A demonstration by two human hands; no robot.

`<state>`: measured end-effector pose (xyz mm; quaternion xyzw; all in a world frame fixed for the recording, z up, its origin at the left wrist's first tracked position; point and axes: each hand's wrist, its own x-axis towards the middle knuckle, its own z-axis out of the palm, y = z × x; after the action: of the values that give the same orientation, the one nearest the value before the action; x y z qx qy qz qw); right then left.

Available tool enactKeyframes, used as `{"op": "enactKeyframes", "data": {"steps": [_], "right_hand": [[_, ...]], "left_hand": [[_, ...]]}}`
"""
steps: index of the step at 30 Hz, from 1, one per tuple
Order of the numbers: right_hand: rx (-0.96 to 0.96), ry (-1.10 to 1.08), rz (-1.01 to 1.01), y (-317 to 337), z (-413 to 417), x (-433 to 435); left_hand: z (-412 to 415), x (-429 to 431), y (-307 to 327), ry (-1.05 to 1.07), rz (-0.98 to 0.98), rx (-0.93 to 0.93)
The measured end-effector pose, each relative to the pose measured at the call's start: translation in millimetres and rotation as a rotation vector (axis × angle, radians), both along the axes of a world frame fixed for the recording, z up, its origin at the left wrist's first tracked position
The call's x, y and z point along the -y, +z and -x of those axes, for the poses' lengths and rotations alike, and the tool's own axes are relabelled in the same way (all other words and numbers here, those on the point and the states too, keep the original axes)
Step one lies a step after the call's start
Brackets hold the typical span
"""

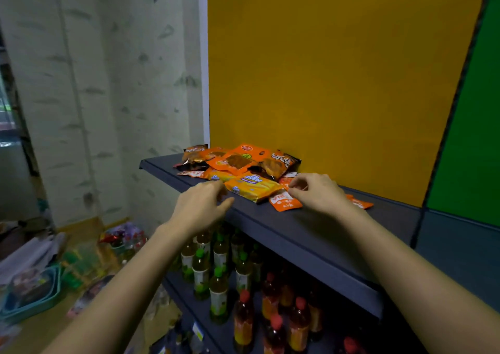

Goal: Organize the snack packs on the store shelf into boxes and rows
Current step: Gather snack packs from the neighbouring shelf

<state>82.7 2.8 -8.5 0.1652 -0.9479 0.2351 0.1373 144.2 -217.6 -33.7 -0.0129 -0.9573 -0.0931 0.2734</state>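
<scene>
A loose heap of orange snack packs (238,161) lies at the left end of a dark blue shelf (311,234), against the yellow back panel. A yellow cheese-cracker pack (253,187) sits at the front of the heap. My left hand (201,207) hovers at the shelf's front edge, fingers apart, its fingertips near that pack's left end. My right hand (318,191) rests on the shelf with thumb and fingers pinching the top edge of a small orange sachet (284,200). Another small orange sachet (361,202) peeks out behind my right wrist.
Below the shelf stand several green-capped tea bottles (201,269) and red-capped drink bottles (273,313). On the floor at left lie teal baskets (32,297) and mixed packaged goods (121,240). A green panel (470,137) adjoins the yellow one at right.
</scene>
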Motion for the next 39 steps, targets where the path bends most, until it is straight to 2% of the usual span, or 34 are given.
{"op": "enactKeyframes", "data": {"steps": [4, 14, 20, 22, 31, 35, 39], "right_hand": [[0.017, -0.102, 0.033, -5.5, 34.5, 28.9], [0.067, -0.376, 0.153, -8.1, 103.7, 105.0], [0.135, -0.502, 0.214, -4.5, 135.0, 121.1], [0.154, -0.536, 0.265, -2.1, 149.6, 121.1], [0.356, -0.587, 0.211, 13.0, 219.4, 133.4], [0.468, -0.593, 0.320, 9.7, 247.6, 136.0], [0.456, -0.661, 0.485, 1.2, 267.0, 136.8]], "left_hand": [[48.0, 41.7, -4.7, -0.090, -0.052, 0.020], [142.8, 150.2, -5.0, -0.231, -0.002, -0.044], [195.0, 189.4, 8.4, -0.259, -0.101, -0.076], [214.1, 196.7, 10.3, -0.262, -0.111, -0.070], [303.2, 226.3, 18.0, -0.250, -0.177, -0.072], [331.3, 250.2, 15.2, -0.205, -0.253, -0.050], [351.1, 268.8, 6.7, -0.107, -0.295, 0.034]]}}
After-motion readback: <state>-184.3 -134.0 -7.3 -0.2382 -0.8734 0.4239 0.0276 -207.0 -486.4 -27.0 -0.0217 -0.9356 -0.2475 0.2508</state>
